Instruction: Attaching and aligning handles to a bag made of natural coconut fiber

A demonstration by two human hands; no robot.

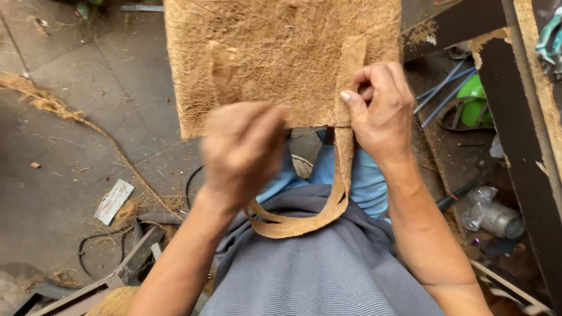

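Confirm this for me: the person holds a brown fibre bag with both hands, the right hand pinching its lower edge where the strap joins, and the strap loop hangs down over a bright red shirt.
Not quite: the shirt is grey with fine stripes, not bright red, as the head view shows. The rest holds: both the left hand and the right hand are at the brown fibre bag, the right pinching its lower edge where the strap loop joins and hangs down.

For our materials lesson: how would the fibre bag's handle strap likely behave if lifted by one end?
The strap sags in a loop below the bag, so it is probably floppy. Its thin, matted fibre suggests it is light and may fray.
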